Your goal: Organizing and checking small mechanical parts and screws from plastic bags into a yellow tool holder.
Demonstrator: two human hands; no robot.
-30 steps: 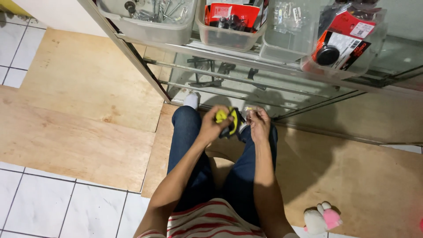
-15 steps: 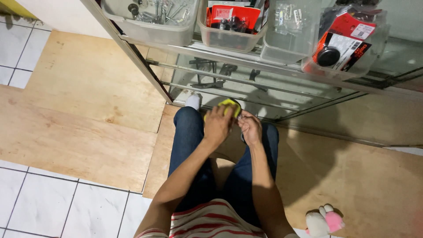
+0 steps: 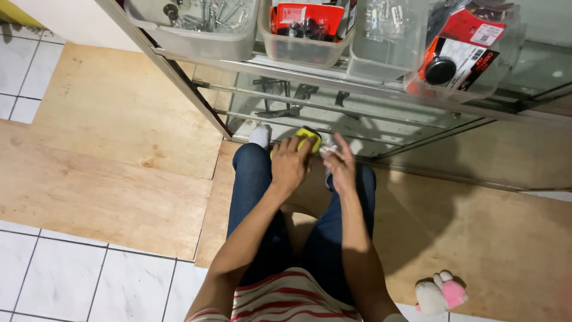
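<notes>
My left hand [image 3: 290,165] is closed around a yellow and black tool [image 3: 310,139], held out over my knees near the bottom shelf of a glass and metal rack [image 3: 333,80]. Just to its right, my right hand [image 3: 341,167] pinches a small clear plastic piece [image 3: 327,152] between thumb and fingers, the other fingers spread upward. Both hands hover above my legs in blue jeans [image 3: 253,191]. Most of the tool is hidden by my left hand.
Clear plastic bins hold metal hardware [image 3: 196,24], red packaged parts [image 3: 307,27], small bags [image 3: 387,30] and a red and black package [image 3: 456,53]. Plywood sheets [image 3: 107,155] cover a white tiled floor. A pink and white plush toy [image 3: 441,293] lies at lower right.
Both hands have moved forward, toward the lower shelf. My left hand has turned over the yellow tool, covering more of it, and my right hand's fingers have opened upward.
</notes>
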